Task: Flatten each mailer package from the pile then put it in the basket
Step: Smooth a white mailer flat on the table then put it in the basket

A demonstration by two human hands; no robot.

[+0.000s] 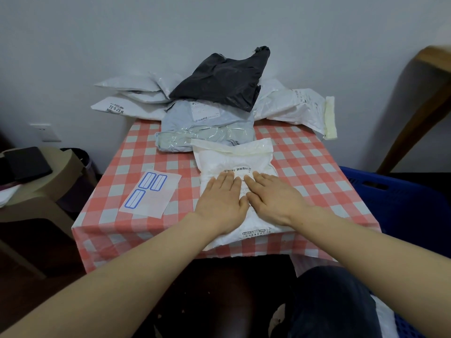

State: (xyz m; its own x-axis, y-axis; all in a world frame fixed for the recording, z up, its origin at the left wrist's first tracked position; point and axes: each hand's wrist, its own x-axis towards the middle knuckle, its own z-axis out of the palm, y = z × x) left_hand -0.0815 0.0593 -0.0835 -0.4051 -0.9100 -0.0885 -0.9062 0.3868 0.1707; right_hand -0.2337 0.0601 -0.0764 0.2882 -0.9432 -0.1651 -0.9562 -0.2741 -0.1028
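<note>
Both hands, left hand (220, 198) and right hand (275, 197), press flat with fingers straight on a white mailer (234, 162) at the table's (317, 172) near edge. Behind it lies the pile (217, 98); the blue thing at the right edge is probably the basket (390, 198).

Centre frame: left hand (220, 200) and right hand (274, 197) flat, fingers straight, pressing white mailer (234, 158) on checked table (317, 172) | upper centre: mailer pile (219, 81) | right edge: blue basket (390, 198) | left: label sheet (151, 191).
</note>
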